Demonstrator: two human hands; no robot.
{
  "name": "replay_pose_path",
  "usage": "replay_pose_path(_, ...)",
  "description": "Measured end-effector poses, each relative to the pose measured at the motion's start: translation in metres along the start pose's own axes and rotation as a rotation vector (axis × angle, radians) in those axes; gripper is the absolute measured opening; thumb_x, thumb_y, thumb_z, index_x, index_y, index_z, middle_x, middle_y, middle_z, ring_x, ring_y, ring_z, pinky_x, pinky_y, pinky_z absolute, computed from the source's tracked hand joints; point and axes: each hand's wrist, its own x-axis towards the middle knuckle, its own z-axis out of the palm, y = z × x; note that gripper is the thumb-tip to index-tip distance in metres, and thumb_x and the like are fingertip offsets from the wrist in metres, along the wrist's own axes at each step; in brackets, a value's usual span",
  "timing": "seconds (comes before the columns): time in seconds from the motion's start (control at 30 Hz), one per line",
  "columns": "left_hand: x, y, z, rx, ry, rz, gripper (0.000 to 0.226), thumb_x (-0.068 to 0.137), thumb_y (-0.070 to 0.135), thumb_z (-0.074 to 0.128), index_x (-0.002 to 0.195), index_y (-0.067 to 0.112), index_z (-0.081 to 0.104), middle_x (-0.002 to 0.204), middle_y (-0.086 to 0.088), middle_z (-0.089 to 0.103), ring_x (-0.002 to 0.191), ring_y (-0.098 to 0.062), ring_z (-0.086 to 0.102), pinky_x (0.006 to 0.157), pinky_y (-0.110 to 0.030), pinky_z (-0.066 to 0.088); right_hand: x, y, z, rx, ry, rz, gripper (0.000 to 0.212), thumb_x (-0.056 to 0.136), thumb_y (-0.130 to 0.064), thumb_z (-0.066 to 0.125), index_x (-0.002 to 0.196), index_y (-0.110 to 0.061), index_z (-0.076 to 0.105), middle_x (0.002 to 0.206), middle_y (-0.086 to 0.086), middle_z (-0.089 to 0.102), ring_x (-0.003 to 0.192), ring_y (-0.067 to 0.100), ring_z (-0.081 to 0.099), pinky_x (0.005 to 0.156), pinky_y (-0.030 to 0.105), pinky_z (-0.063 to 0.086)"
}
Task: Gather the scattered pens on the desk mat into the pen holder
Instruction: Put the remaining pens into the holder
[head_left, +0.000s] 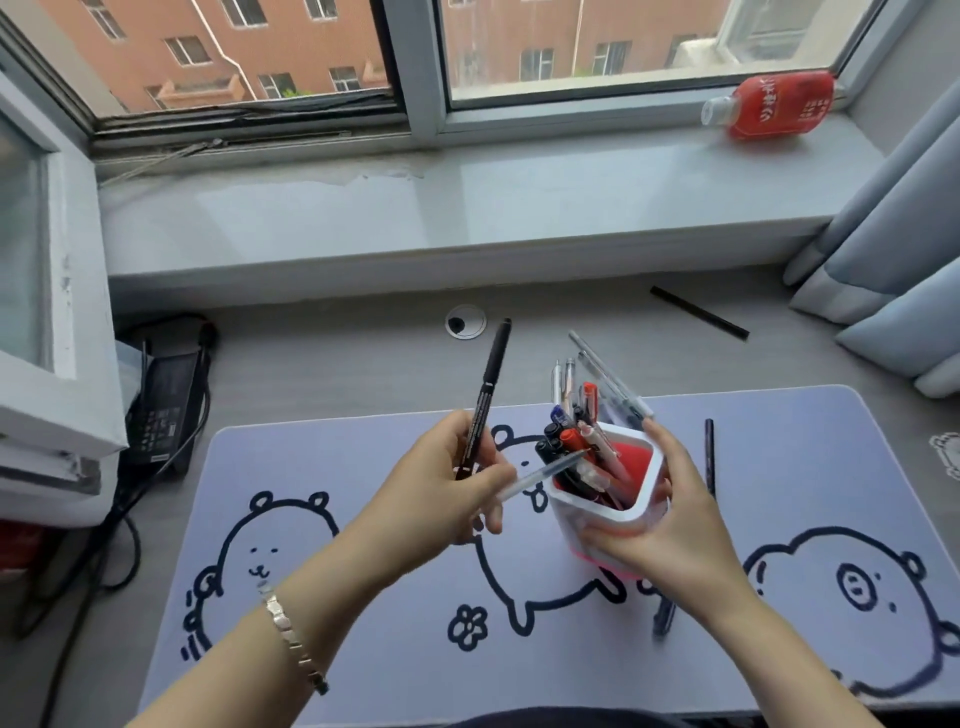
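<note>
The white and red pen holder (641, 512) is tilted over the middle of the pale desk mat (363, 649), with several pens inside. My right hand (670, 525) grips its right side and base. My left hand (447, 483) holds two pens: a black marker (488, 384) pointing up and away, and a clear pen (540, 475) whose tip reaches the holder's rim. A dark pen (709, 452) lies on the mat right of the holder. Another dark pen (664, 618) shows below my right wrist, partly hidden.
A black stick (698, 313) lies on the grey desk behind the mat. A cable grommet (465, 322) sits at the back centre. A power brick (161, 410) and cables are at the left. A red bottle (769, 106) lies on the windowsill. Curtains (893, 260) hang at the right.
</note>
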Motion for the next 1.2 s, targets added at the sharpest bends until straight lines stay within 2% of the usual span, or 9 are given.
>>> replay_pose_path(0.2,-0.001,0.012,0.005,0.392,0.201,0.148,0.027,0.082,0.014,0.057,0.066,0.023,0.037,0.072,-0.003,0.069,0.044,-0.011,0.060,0.037,-0.016,0.039,-0.008,-0.009,-0.003,-0.083,0.009,-0.088,0.101,0.050,-0.017,0.088,0.130,-0.041,0.031,0.125,-0.016,0.046,0.118,0.011,0.047,0.099,0.029,0.041)
replay_pose_path(0.3,0.005,0.022,0.018,0.601,0.169,0.243,0.023,0.080,0.015,0.057,0.070,0.019,0.036,0.079,-0.002,0.067,0.058,-0.018,0.064,0.053,-0.031,0.048,-0.012,-0.013,0.000,-0.138,-0.026,-0.142,0.103,0.054,-0.013,0.085,0.132,-0.041,0.025,0.124,-0.018,0.040,0.118,0.005,0.041,0.093,0.011,0.033)
replay_pose_path(0.37,0.011,0.027,0.029,0.675,0.181,0.284,0.024,0.081,0.020,0.057,0.072,0.016,0.035,0.071,0.000,0.059,0.067,-0.028,0.057,0.056,-0.037,0.044,-0.013,-0.015,0.004,-0.144,-0.023,-0.139,0.102,0.054,-0.014,0.084,0.137,-0.032,0.027,0.124,-0.018,0.039,0.117,0.001,0.039,0.087,-0.002,0.029)
replay_pose_path(0.43,0.014,0.028,0.041,0.728,0.267,0.329,0.031,0.086,0.035,0.053,0.070,0.018,0.032,0.061,0.004,0.044,0.064,-0.027,0.046,0.053,-0.034,0.032,-0.014,-0.015,0.007,-0.123,-0.014,-0.147,0.102,0.053,-0.015,0.084,0.138,-0.028,0.029,0.127,-0.014,0.041,0.120,0.004,0.041,0.092,0.003,0.031)
replay_pose_path(0.57,0.009,0.021,0.045,0.349,0.291,0.400,0.043,0.092,0.048,0.028,0.070,0.014,0.044,0.067,-0.002,0.056,0.067,-0.024,0.051,0.059,-0.037,0.039,-0.014,-0.016,0.003,-0.054,0.033,-0.102,0.102,0.053,-0.012,0.085,0.136,-0.032,0.030,0.127,-0.014,0.044,0.120,0.007,0.043,0.097,0.022,0.036)
replay_pose_path(0.73,0.012,0.008,0.027,-0.278,0.375,0.400,0.029,0.095,0.031,0.031,0.080,0.023,0.056,0.074,0.007,0.058,0.072,-0.006,0.053,0.070,-0.022,0.043,-0.014,-0.008,-0.001,-0.051,0.036,-0.070,0.103,0.051,-0.013,0.087,0.136,-0.029,0.032,0.133,-0.008,0.047,0.122,0.013,0.045,0.101,0.028,0.038)
replay_pose_path(0.83,0.010,0.002,0.015,-0.506,0.380,0.393,0.028,0.097,0.010,0.036,0.096,0.031,0.055,0.074,0.010,0.065,0.075,-0.006,0.059,0.077,-0.025,0.046,-0.014,-0.005,-0.002,-0.050,0.037,-0.064,0.104,0.051,-0.014,0.087,0.137,-0.028,0.030,0.133,-0.007,0.047,0.122,0.014,0.045,0.100,0.027,0.037)
replay_pose_path(1.03,-0.006,0.001,0.025,-0.510,0.269,0.366,0.029,0.086,-0.012,0.046,0.092,0.016,0.051,0.088,-0.005,0.061,0.089,-0.015,0.070,0.078,-0.026,0.056,-0.014,-0.004,0.002,-0.042,0.022,-0.088,0.104,0.051,-0.013,0.087,0.135,-0.033,0.031,0.122,-0.016,0.048,0.118,0.011,0.047,0.093,0.017,0.036)
replay_pose_path(1.2,-0.012,-0.005,0.048,-0.400,0.214,0.429,0.076,0.082,-0.018,0.052,0.121,0.044,0.032,0.085,-0.006,0.057,0.088,-0.015,0.071,0.082,-0.023,0.054,-0.014,-0.005,0.007,-0.060,0.002,-0.104,0.104,0.052,-0.019,0.088,0.137,-0.030,0.030,0.128,-0.007,0.049,0.115,0.009,0.049,0.080,0.000,0.036)
